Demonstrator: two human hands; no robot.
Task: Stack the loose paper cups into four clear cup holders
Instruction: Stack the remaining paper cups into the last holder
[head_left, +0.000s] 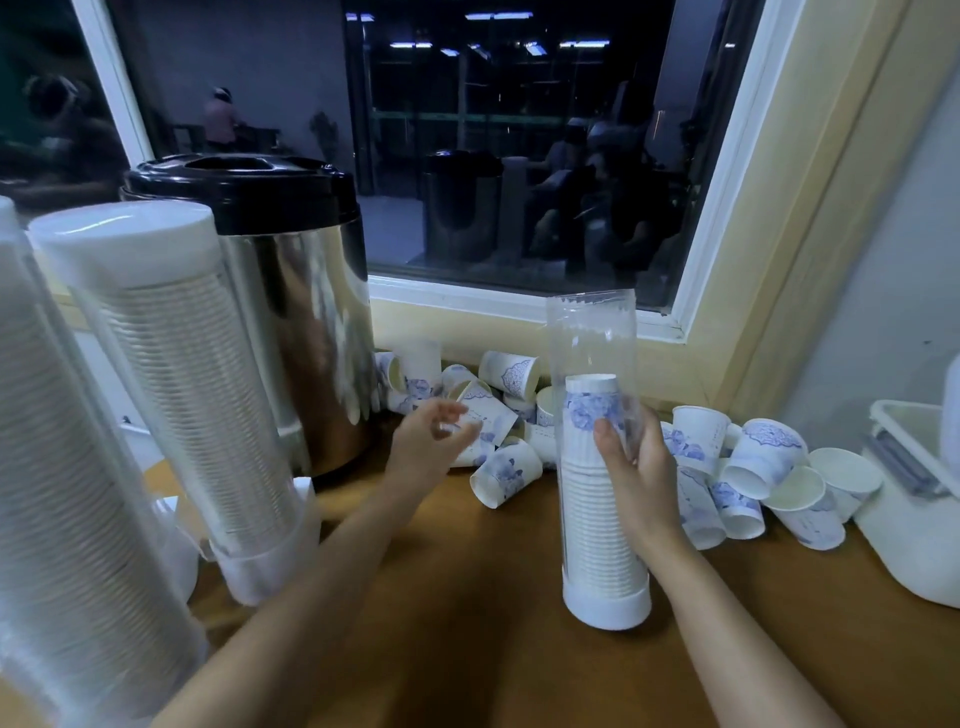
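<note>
1. Where the wooden counter (467, 597) meets the far window wall, a steel urn (291, 291) with a black lid stands at far left.
2. Two filled holders (182, 364) stand at near left, capped and packed with cups. Judgement: two of four are done; a fourth holder is not in view.
3. An open holder (592, 332) stands upright near centre-right, uncapped. Its stack (592, 509) fills roughly the lower half; the upper tube is bare.
4. Loose cups (769, 457) lie tumbled along the far wall, from beside the urn to the right of the open holder.
5. Right hand (636, 467): wrapped round the open holder at mid-height, steadying it.
6. Left hand (426, 441): fingers loosely spread, blurred, reaching toward the far-left cups; it appears to hold nothing.
7. Step in hand: fetching a cup for the third holder.
8. Next move calls for pinching the nearest cup (506, 480), turning it mouth-down and dropping it squarely onto the stack.
</note>
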